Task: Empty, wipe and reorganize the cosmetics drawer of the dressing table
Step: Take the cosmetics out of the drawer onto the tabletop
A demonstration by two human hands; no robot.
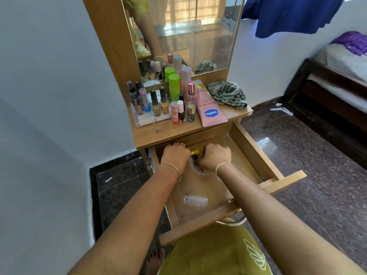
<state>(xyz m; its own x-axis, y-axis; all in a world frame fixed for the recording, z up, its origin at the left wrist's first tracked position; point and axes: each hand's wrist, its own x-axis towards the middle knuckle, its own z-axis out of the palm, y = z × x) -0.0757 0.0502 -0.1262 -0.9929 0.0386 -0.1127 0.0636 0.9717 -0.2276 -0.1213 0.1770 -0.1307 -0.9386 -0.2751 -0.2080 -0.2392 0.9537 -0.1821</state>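
The drawer (256, 153) stands pulled far out from under the dressing table top (158, 133), its front panel close to the person's lap. Deep at the drawer's back edge, the left hand (175, 155) and the right hand (215, 157) sit knuckles-up side by side, all fingers curled under. A small yellow-and-black item (195, 154) shows in the narrow gap between them, touching both, but I cannot tell which hand actually grips it. Nearer the drawer's front, a small clear item (195, 200) lies alone on the shiny drawer floor, with bare floor around it up to both side walls. Just above the drawer's back, nail polish bottles (155, 102), a green canister (174, 86) and a pink Vaseline tube (210, 108) crowd the top, the tube's end reaching the edge. A striped cloth (228, 94) lies above the drawer's right corner. Right of the drawer, dark floor (297, 145) runs to a bed (337, 76).
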